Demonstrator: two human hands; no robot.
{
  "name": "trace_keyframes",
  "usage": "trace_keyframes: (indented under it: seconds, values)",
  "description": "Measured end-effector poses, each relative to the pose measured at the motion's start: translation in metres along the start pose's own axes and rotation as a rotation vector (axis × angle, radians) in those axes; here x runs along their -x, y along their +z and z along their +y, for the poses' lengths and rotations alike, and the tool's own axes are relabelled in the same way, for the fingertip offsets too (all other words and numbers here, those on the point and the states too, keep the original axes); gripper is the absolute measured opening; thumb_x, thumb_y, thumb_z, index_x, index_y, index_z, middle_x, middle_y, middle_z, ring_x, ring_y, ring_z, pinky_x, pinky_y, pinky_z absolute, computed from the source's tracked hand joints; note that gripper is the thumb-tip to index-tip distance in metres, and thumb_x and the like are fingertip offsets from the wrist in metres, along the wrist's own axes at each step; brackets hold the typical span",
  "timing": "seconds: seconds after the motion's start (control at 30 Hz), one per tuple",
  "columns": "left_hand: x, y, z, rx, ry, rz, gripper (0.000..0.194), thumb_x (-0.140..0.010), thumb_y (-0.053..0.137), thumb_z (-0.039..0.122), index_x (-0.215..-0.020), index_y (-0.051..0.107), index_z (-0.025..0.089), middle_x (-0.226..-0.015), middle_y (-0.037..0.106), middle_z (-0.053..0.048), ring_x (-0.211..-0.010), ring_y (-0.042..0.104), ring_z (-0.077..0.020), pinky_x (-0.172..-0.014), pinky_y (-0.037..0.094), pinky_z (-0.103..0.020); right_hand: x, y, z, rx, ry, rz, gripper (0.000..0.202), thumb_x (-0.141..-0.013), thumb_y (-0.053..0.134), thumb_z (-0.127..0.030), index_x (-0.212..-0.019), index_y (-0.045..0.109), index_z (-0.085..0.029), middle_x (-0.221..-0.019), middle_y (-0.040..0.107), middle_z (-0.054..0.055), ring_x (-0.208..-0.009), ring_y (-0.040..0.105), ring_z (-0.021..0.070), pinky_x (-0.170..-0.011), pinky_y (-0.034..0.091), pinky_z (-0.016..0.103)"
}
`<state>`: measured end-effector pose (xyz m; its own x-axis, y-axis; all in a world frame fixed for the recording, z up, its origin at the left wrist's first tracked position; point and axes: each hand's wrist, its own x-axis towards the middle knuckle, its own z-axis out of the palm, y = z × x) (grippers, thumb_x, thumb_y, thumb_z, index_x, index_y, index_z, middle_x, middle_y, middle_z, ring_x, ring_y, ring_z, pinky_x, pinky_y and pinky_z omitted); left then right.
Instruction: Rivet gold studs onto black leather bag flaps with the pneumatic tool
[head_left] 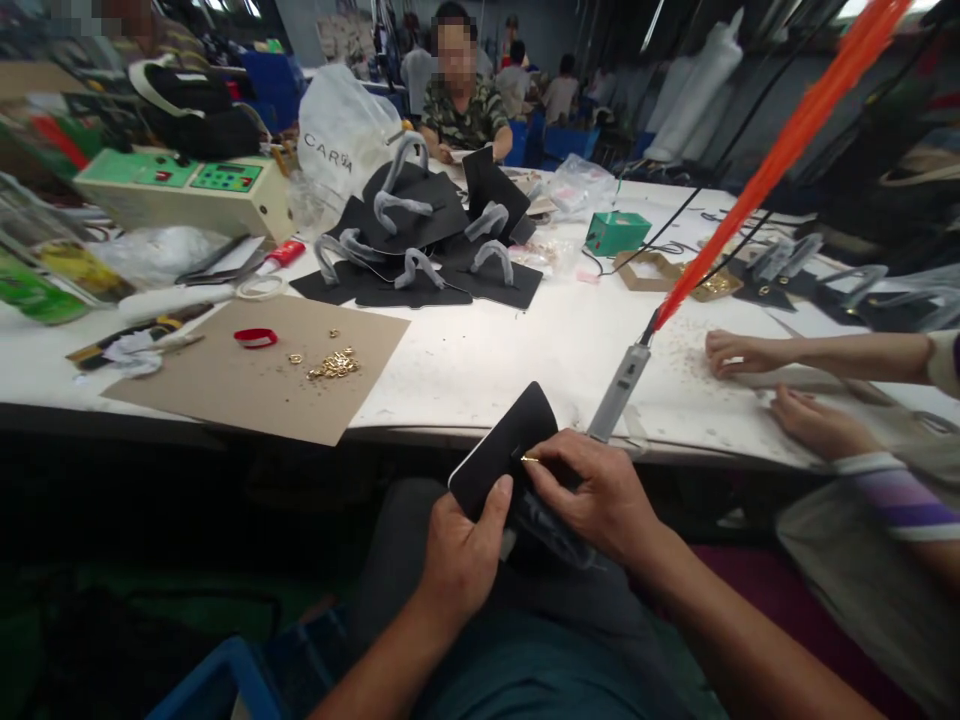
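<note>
A black flat panel with a pale edge is gripped low down by my left hand, its thumb lying on the face. My right hand pinches a small gold metal fitting against the panel, beside a small mark or slit in it. Below my right hand, a plastic-wrapped strip hangs by the panel; how the two join is hidden. On the table, a brown board bears a pile of gold fittings and a red ring-shaped band.
Black panels with wrapped handles lie heaped ahead. A grey tool hangs on an orange cord near my right hand. Another person's hands rest at the right. A green-topped machine and a green box stand behind.
</note>
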<state>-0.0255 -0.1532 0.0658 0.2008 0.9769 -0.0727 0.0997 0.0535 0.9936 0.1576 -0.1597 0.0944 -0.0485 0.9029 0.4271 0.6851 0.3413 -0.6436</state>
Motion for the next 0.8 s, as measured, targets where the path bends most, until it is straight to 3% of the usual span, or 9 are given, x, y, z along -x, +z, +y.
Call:
trace_keyframes:
  seconds: [0.23,0.4,0.6,0.8]
  values:
    - [0.011,0.016,0.006,-0.114,0.044,-0.038,0.038,-0.103,0.059,0.047,-0.112,0.081,0.018,-0.082,0.078,-0.002,-0.086,0.075,-0.0219,-0.077,0.058,-0.027,0.012,-0.017,0.004,0.139,-0.069,-0.013,0.011,-0.097,0.063,-0.018,-0.093,0.073,-0.021,-0.084,0.072,0.003,-0.074,0.067,0.0167,-0.071,0.048,0.028]
    - [0.012,0.026,0.008,-0.158,0.097,-0.057,0.031,-0.103,0.060,0.042,-0.112,0.081,0.020,-0.096,0.081,-0.002,-0.092,0.075,-0.0228,-0.083,0.056,-0.027,0.016,-0.021,0.005,0.158,-0.025,0.008,0.012,-0.099,0.062,-0.020,-0.093,0.072,-0.021,-0.083,0.071,0.004,-0.074,0.067,0.0183,-0.070,0.049,0.030]
    - [0.011,0.026,0.003,-0.181,0.091,-0.048,0.035,-0.104,0.058,0.042,-0.121,0.079,0.022,-0.104,0.082,-0.004,-0.095,0.075,-0.0243,-0.084,0.056,-0.029,0.019,-0.010,0.010,0.077,-0.016,0.091,0.013,-0.104,0.061,-0.024,-0.104,0.074,-0.023,-0.094,0.077,0.006,-0.085,0.071,0.0216,-0.079,0.053,0.034]
    - [0.015,0.022,-0.001,-0.125,0.065,-0.011,0.034,-0.104,0.057,0.043,-0.118,0.080,0.022,-0.109,0.081,-0.005,-0.103,0.074,-0.0253,-0.091,0.056,-0.030,0.020,0.006,0.007,0.138,0.027,0.196,0.009,-0.100,0.071,-0.028,-0.094,0.074,-0.023,-0.089,0.079,0.003,-0.082,0.073,0.0224,-0.080,0.052,0.038]
